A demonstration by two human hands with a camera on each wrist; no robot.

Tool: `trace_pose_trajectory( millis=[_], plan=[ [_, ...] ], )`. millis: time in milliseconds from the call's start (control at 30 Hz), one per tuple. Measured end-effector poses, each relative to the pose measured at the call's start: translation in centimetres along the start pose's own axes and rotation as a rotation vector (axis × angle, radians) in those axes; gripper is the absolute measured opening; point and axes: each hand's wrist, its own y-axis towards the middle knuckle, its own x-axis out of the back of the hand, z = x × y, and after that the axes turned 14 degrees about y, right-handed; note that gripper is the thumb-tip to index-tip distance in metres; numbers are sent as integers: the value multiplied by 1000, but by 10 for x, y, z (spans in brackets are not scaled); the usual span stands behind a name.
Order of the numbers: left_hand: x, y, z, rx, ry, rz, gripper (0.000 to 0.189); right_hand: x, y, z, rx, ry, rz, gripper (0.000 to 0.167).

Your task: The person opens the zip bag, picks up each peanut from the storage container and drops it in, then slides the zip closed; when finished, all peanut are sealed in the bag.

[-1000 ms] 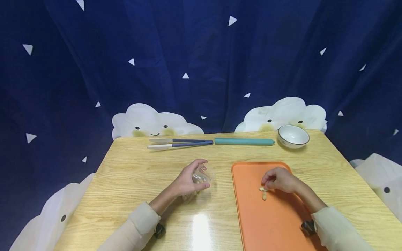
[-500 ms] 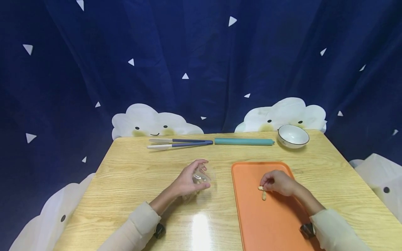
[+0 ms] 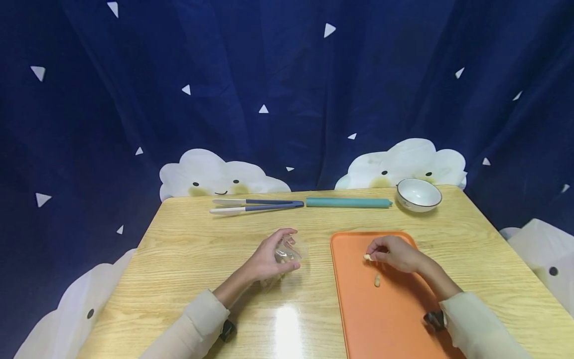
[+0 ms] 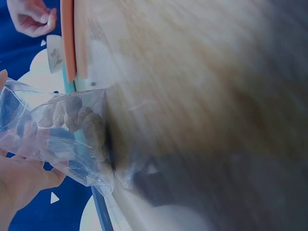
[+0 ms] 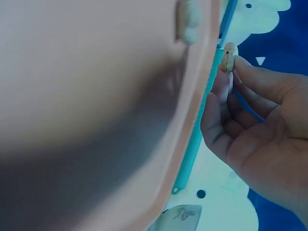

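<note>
A clear plastic bag (image 4: 62, 115) with several peanuts (image 4: 91, 125) inside stands on the table. My left hand (image 3: 269, 257) curls round its upper part, thumb and fingers on opposite sides. Over the orange tray (image 3: 358, 319), my right hand (image 3: 396, 254) pinches a peanut (image 5: 229, 57) between thumb and forefinger. In the right wrist view that peanut is held above the tray surface, its shell showing a dark slit. A second peanut (image 3: 377, 280) lies on the tray below the right hand.
Along the back of the wooden table (image 3: 179, 249) lie blue and white tongs (image 3: 257, 205) and a teal stick-shaped roll (image 3: 349, 202). A white bowl (image 3: 419, 194) stands at the back right. A dark blue curtain (image 3: 287, 75) hangs behind.
My right hand has lifted its peanut and moved slightly up and left, away from the peanut lying on the tray. The left hand and bag have stayed put.
</note>
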Motion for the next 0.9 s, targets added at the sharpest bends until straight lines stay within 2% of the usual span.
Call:
trace_pose_trajectory(
  millis=[200, 467, 900],
  plan=[
    [0, 0, -1, 3, -6, 1, 73, 0, 15, 13, 8, 43, 11, 10],
    [0, 0, 1, 8, -3, 6, 73, -9, 39, 39, 68, 29, -15, 9],
    [0, 0, 4, 15, 1, 1, 76, -41, 73, 84, 130, 48, -64, 8]
  ],
)
